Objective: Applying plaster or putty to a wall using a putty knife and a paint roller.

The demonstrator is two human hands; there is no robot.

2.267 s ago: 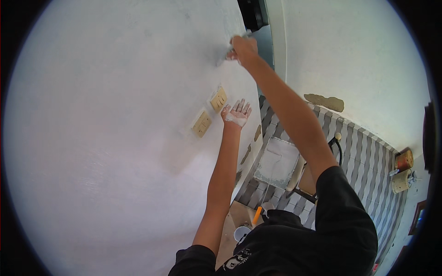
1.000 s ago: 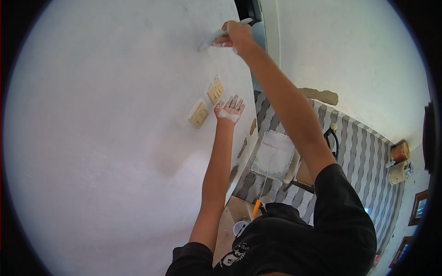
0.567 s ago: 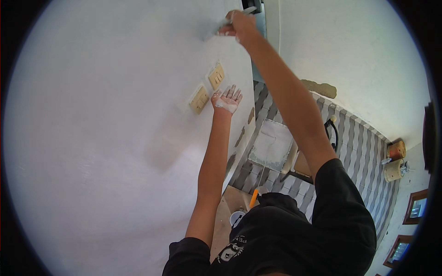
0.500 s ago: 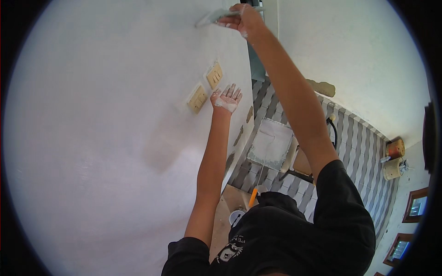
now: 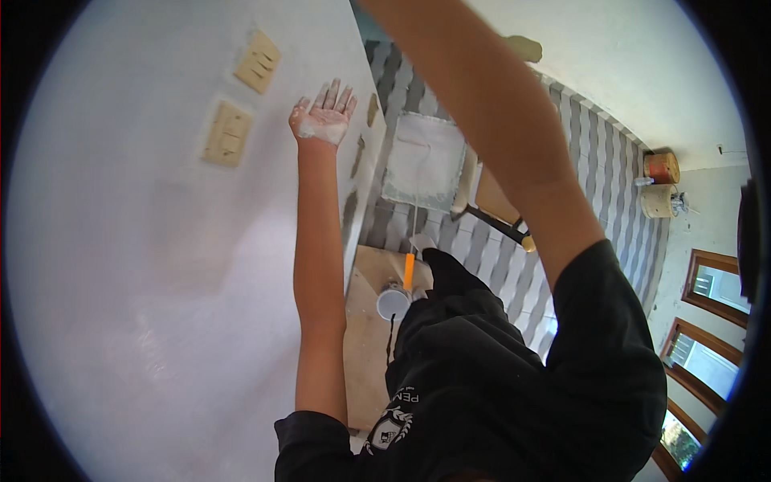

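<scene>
My left hand [image 5: 324, 116] is raised beside the white wall [image 5: 104, 321], palm up with fingers stretched apart. White paste coats its palm and fingertips, and nothing lies in it. Closest to it on the wall is a cream switch plate [image 5: 258, 62], with a second cream switch plate [image 5: 228, 134] just below. My right forearm [image 5: 498, 120] stretches up past the top edge, so my right hand and anything in it are out of sight.
Below, a white-smeared square board [image 5: 426, 165] is next to a chair [image 5: 495, 197] on the striped tile floor. A small white bucket [image 5: 393, 304] and an orange-handled tool [image 5: 409, 271] are by a wooden surface [image 5: 365, 345]. Two buckets [image 5: 662, 168] stand far right.
The view has shifted, so the switch plates appear higher and further left. My right hand, which held a flat pale blade at the wall, has left the picture. My left hand stays open.
</scene>
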